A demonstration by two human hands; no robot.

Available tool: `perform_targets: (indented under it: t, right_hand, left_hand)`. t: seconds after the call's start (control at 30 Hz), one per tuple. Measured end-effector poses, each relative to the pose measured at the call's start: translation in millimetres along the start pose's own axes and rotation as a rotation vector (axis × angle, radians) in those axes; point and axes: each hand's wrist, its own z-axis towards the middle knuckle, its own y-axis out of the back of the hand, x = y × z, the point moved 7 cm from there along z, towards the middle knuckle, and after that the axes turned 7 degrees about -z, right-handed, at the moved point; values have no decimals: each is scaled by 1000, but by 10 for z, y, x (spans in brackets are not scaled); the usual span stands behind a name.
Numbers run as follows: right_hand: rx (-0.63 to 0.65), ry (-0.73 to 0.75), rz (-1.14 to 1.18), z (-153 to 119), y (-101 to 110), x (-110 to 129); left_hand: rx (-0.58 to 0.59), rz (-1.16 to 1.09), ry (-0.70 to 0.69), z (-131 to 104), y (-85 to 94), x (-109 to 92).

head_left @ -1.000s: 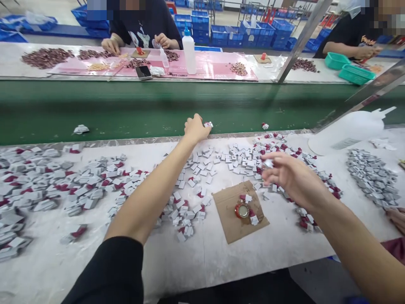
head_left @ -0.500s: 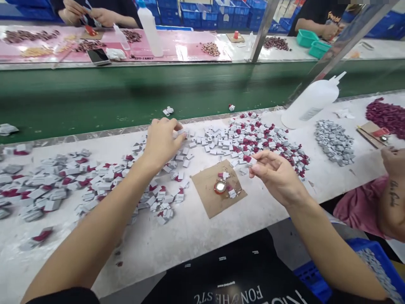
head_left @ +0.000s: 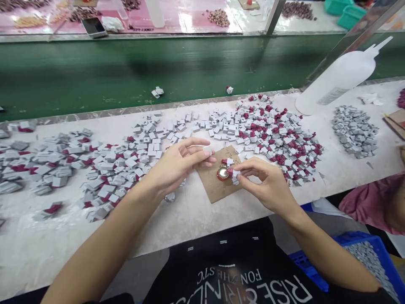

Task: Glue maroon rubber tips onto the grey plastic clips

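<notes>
Across mid-frame, left hand (head_left: 181, 164), grey piece (head_left: 207, 150) pinched, and right hand (head_left: 268, 182), maroon-and-grey part (head_left: 234, 174) gripped, have brought work to the cardboard (head_left: 215, 191).

Light is bright; beyond the fingers (head_left: 196, 158), glare whitens patches of the pink mat (head_left: 218, 28), and shadow darkens the green belt (head_left: 190, 69).
</notes>
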Motion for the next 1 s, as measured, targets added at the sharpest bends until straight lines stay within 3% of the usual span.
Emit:
perform_targets:
  t: [0.33,0.5,0.67,0.8,1.0]
  right_hand:
    - [29,41,-98,42,-57,-8]
    - [34,75,-123,67,-55,46]
    - [43,69,-122,81,-51,72]
    - [-8,5,19,93,26,20]
    - [-91,-163,463,198,33,-162]
  left_hand:
    - [-51,450,-222,-74,54,-79]
    - [-91,502,-187,-10,91,-65]
    - [-58,413,-39,69,121,11]
    - [-17,336,56,50,97,47]
    - [-28,225,-136,44,-62,-73]
